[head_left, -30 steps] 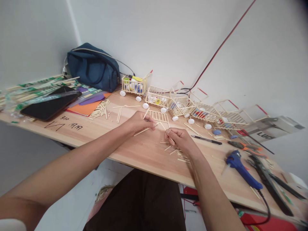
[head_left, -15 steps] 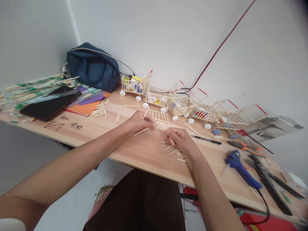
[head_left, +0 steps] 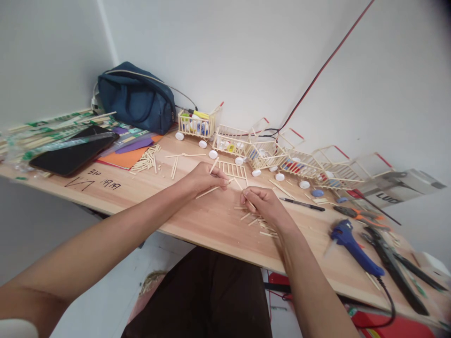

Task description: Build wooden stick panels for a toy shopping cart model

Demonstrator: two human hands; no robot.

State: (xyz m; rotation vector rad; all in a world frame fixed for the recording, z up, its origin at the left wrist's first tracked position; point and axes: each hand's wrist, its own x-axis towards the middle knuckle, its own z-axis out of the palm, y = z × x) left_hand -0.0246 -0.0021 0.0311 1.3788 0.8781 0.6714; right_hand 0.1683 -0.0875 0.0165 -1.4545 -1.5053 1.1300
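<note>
My left hand (head_left: 208,180) is closed in a pinch on a thin wooden stick (head_left: 214,165), whose upper end pokes out above the fingers. Facing it, my right hand (head_left: 259,199) pinches another wooden stick (head_left: 237,184) that slants up and left toward my left fingertips. Whether the two sticks touch I cannot tell. Just behind my hands a flat ladder-like stick frame (head_left: 233,169) lies on the table. Below my right hand several short sticks (head_left: 266,224) are scattered, and one longer stick (head_left: 206,192) lies under my left fingers.
Several small stick carts with white wheels (head_left: 196,125) line the wall. A blue glue gun (head_left: 356,247), pliers (head_left: 362,216) and a pen (head_left: 302,204) lie at right. Leftward are a stick pile (head_left: 147,158), a black phone (head_left: 73,150) and a blue bag (head_left: 136,97).
</note>
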